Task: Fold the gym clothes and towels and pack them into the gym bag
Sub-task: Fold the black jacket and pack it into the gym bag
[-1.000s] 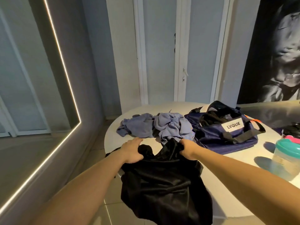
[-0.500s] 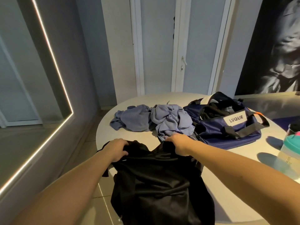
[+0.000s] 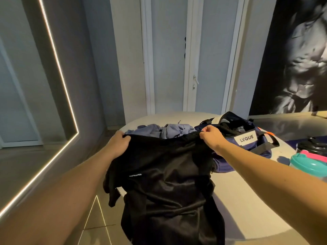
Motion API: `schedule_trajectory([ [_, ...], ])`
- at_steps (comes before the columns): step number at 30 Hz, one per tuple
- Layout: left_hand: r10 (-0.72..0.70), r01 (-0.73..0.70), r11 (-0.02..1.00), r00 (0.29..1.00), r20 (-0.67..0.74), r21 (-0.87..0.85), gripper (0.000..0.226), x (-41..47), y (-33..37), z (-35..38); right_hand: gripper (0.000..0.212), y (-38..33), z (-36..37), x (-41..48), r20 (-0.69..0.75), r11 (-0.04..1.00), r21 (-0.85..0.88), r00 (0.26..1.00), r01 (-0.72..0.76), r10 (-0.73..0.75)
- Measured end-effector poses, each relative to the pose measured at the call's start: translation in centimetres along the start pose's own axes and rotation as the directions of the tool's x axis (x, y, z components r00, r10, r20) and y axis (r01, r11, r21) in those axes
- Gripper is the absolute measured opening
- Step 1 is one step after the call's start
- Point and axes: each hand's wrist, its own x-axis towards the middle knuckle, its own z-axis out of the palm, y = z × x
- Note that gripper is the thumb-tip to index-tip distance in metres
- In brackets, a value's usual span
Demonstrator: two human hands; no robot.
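A black gym garment (image 3: 169, 183) hangs in front of me, stretched wide along its top edge. My left hand (image 3: 118, 145) grips its left corner and my right hand (image 3: 211, 137) pinches its right corner. The cloth drapes down over the near edge of the white round table (image 3: 247, 209). Behind it lies a crumpled pile of blue-grey clothes (image 3: 168, 129). To the right stands the navy gym bag (image 3: 247, 138) with a white LVQUE label, its top open and straps loose.
A teal-lidded shaker bottle (image 3: 309, 165) stands at the table's right edge, with a dark object (image 3: 315, 145) behind it. White doors rise beyond the table. A lit mirror frame lines the left wall, and tiled floor lies below left.
Both hands have lifted the black garment off the table and moved apart, spreading its top edge wide. The view has tilted upward.
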Motion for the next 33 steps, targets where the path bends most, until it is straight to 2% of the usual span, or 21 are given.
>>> schedule_trajectory([
  [2, 0.022, -0.022, 1.0, 1.0, 0.001, 0.002, 0.023, 0.1, 1.4, -1.2, 0.007, 0.1, -1.2, -0.6, 0.095, 0.993, -0.121, 0.995, 0.006, 0.006],
  [5, 0.093, -0.094, 0.993, 0.996, 0.016, 0.076, 0.013, -0.1, 2.6, -1.5, 0.027, 0.1, -1.8, -2.2, 0.341, 0.88, -0.47, 0.933, 0.064, 0.114],
  [7, 0.14, -0.141, 0.988, 0.99, 0.014, 0.067, 0.011, -0.5, 3.6, -1.3, 0.033, 0.1, -1.2, -2.9, 0.451, 0.861, -0.497, 0.88, 0.108, 0.15],
  [10, 0.165, -0.17, 0.984, 0.982, 0.092, 0.057, 0.018, -0.8, 4.6, -1.6, 0.018, -0.1, -0.1, -3.6, 0.529, 0.858, -0.477, 0.842, 0.189, 0.109],
  [12, 0.222, -0.245, 0.955, 0.964, 0.145, 0.167, 0.022, -0.9, 5.1, -2.4, 0.034, -0.4, -0.1, -3.7, 0.468, 0.82, -0.516, 0.883, 0.249, 0.027],
  [14, 0.301, -0.324, 0.915, 0.945, 0.126, 0.242, 0.022, -1.2, 5.9, -3.5, 0.04, -1.6, -0.8, -3.7, 0.333, 0.805, -0.54, 0.941, 0.246, -0.063],
  [16, 0.359, -0.354, 0.909, 0.933, 0.019, 0.22, 0.025, -1.8, 7.1, -5.1, 0.035, -3.3, -2.1, -3.5, 0.165, 0.86, -0.483, 0.982, 0.165, -0.096],
  [19, 0.389, -0.367, 0.918, 0.906, -0.168, 0.148, 0.03, -3.1, 9.8, -8.2, 0.031, -6.8, -5.2, -3.5, -0.022, 0.931, -0.35, 0.993, 0.104, -0.119],
  [22, 0.422, -0.394, 0.907, 0.865, -0.271, 0.15, 0.035, -4.5, 12.7, -11.7, 0.023, -10.7, -8.7, -4.1, -0.157, 0.951, -0.258, 0.964, 0.171, -0.216],
  [27, 0.469, -0.382, 0.88, 0.791, -0.394, 0.282, 0.034, -8.2, 18.2, -18.4, 0.01, -18.1, -15.3, -7.4, -0.294, 0.919, -0.176, 0.872, 0.354, -0.392],
  [33, 0.508, -0.357, 0.861, 0.635, -0.582, 0.361, 0.031, -12.6, 23.4, -24.5, 0.02, -24.3, -21.2, -11.1, -0.438, 0.854, -0.279, 0.733, 0.44, -0.521],
])
